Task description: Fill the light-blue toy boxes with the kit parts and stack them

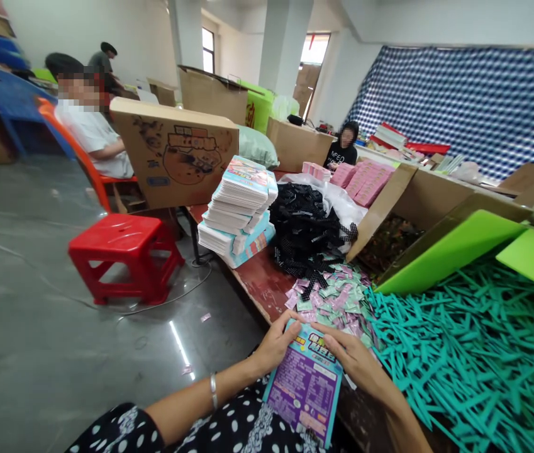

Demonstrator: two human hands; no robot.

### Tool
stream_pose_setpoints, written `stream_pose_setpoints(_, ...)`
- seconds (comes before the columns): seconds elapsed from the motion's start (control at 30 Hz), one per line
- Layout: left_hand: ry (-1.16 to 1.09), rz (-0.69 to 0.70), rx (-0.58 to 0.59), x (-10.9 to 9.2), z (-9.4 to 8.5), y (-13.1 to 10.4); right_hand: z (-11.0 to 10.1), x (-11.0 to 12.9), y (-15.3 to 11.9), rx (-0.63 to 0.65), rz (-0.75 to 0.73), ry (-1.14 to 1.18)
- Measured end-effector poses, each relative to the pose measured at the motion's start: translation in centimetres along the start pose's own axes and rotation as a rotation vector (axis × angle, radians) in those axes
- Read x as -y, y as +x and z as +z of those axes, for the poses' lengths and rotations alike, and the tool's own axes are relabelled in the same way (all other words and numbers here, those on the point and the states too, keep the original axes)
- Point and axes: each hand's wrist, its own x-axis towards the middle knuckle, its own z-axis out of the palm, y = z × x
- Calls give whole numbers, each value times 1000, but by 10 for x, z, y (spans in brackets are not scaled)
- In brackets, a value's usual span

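Note:
Between my two hands is a flat printed pouch (302, 384), light blue with a purple panel of small text, tilted over my lap. My left hand (278, 343) grips its upper left edge, thumb on the front. My right hand (349, 352) closes on the upper right edge, its fingers partly behind the pouch. Just beyond the hands lie many small pink and green packets (337, 296) on the table. To the right spreads a big heap of teal plastic sticks (474, 352). Whether anything is inside the pouch, I cannot tell.
Stacked printed cards (238, 207) stand at the table's (261, 277) left edge, beside a pile of black dotted strips (302, 220). An open carton (384, 207) and green panels (460, 251) rise at right. A red stool (122, 251) stands on the floor. Other people sit farther back.

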Motion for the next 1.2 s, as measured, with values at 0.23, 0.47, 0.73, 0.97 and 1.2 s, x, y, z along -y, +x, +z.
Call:
stream_pose_setpoints(0.23,20,-6,43,-4,12,-1,-2,-1,-18,-37,-28,11)
stream_pose_setpoints(0.47,89,9,16,-12,18,0,-2,-6,-26,-80,-23,18)
stream_pose_setpoints(0.73,90,34,-25,-14,22,1,-7,-2,-25,-76,6,-5)
stream_pose_setpoints(0.97,52,3,-55,-9,11,4,-5,3,-15,-62,44,-21)
stream_pose_setpoints(1.2,69,12,-55,-15,15,7,-26,22,-22,14,13,-127)
